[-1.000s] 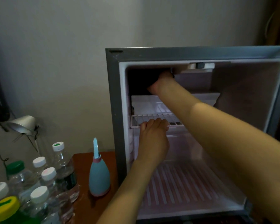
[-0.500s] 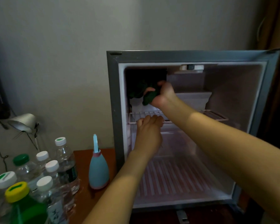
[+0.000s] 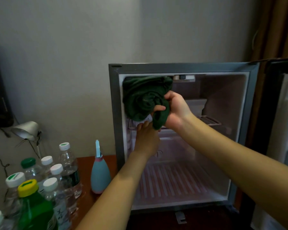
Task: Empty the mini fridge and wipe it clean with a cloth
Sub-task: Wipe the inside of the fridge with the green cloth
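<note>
Mini fridge (image 3: 183,68) emptied; right hand (image 3: 176,110) clutches the dark green cloth (image 3: 143,97) in its upper-left corner. Left hand (image 3: 146,140) steadies the wire shelf (image 3: 209,121), grip unclear: better to spread that cloth flat.

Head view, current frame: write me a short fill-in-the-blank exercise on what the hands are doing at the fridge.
The right hand grips a dark ____ cloth.
The left hand touches the front of the wire ____ just below that cloth.
The door of the mini fridge stands ____.
Missing words: green; shelf; open.
</note>
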Demonstrator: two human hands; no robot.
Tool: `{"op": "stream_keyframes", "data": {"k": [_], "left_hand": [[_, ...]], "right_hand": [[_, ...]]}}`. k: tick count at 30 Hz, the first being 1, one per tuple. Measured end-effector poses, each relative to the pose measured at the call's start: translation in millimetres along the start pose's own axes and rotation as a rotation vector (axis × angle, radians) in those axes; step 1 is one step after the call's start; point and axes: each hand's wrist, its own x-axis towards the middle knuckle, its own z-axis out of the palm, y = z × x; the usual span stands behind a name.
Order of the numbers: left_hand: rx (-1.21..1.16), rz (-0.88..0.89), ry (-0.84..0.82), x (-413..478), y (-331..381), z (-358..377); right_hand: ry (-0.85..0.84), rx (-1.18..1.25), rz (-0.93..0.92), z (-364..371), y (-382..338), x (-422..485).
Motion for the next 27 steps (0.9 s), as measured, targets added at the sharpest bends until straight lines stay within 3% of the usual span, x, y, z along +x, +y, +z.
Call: {"op": "stream_keyframes", "data": {"k": [3,6,9,11,17,21,24,27], "left_hand": [[-0.122,-0.012,0.016,1,-6,7],[-0.298,-0.121,-0.068,1,-12,20],[-0.195,-0.185,-0.255,0,-33,49],[-0.161,-0.156,-0.282,-8,-32,40],[-0.110,0.001,-0.083,-14,-7,9],[-0.046,-0.103,0.030,-9,1,0],[0.104,0.062,0.103,-4,2,-4],[0.041,0.020,0.044,-3,4,-9]], "right_hand": [[-0.079,-0.080,-0.035,-12,-4,-18],[-0.088,-0.110,-0.075,-28,-6,-31],[-0.049,-0.145,-0.051,-47,-5,-40],[-0.002,-0.100,-0.037,-53,-1,-42],[0.147,-0.072,-0.086,-57,8,-29],[0.265,-0.017,-0.062,-40,6,-6],[0.145,0.071,-0.085,-34,5,12],[0.015,0.033,-0.096,-23,9,31]]}}
